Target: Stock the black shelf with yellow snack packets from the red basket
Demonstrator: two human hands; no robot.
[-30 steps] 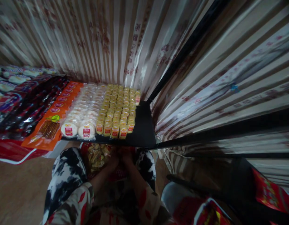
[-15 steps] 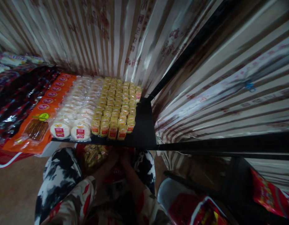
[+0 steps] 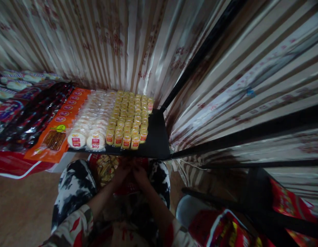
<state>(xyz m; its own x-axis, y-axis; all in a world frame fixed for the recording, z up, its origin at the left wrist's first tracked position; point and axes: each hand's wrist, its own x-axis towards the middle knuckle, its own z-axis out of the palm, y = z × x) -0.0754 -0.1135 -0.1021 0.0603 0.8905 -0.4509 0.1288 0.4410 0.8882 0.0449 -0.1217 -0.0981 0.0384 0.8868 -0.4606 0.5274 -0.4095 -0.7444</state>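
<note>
My left hand [image 3: 123, 170] and my right hand [image 3: 138, 171] are close together in shadow, low between my knees and just under the shelf's front edge. Their fingers are too dark to make out, and so is anything between them. Beside my left hand, small gold-wrapped snacks [image 3: 106, 168] lie heaped in a red basket [image 3: 128, 188]. Above my hands, on the black shelf [image 3: 156, 137], rows of yellow packaged snacks [image 3: 126, 139] stand close together. Left of these are two rows of round white packaged crackers [image 3: 95, 140].
An orange snack bag [image 3: 58, 137] and dark shiny packets [image 3: 37, 109] lie farther left on the shelf. Below them is a red basket with a white handle [image 3: 25, 166]. Red packages [image 3: 228, 233] sit at lower right. A black post [image 3: 200, 58] and striped curtain [image 3: 117, 44] stand behind.
The view has shifted, so the shelf's goods appear a little farther right. My forearms show more plainly now. My hands stay together below the shelf edge.
</note>
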